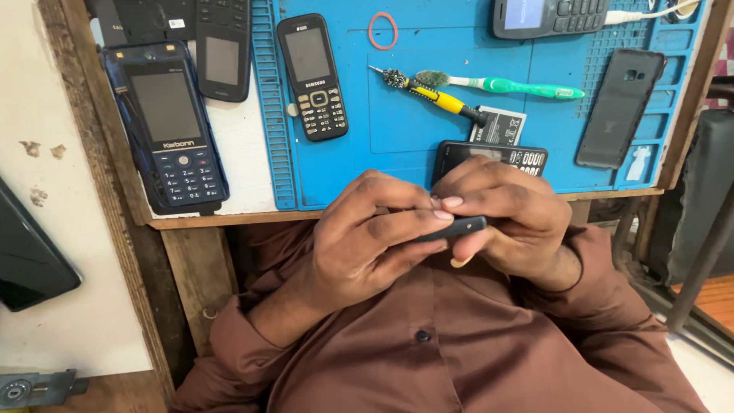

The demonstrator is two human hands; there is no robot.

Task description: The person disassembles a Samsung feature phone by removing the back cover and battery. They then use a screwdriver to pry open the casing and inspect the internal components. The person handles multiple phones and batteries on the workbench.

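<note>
Both hands, left hand (367, 237) & right hand (505, 218), pinch small dark phone part (459, 226) over lap, off mat (397, 130). Risk: slips, drops to floor.

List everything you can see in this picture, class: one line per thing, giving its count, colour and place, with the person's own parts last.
keypad phones: five, black or dark blue, across the bench top
repair mat: one, blue, covering the bench
rubber band: one, red, top of mat
toothbrush: one, green and white, mid mat
screwdriver: one, yellow and black, beside toothbrush
battery: one, black and white, mid mat
back cover: one, black, right of mat
small dark part: one, pinched between both hands
shirt: one, brown
left hand: one, gripping the part
right hand: one, gripping the part
</note>
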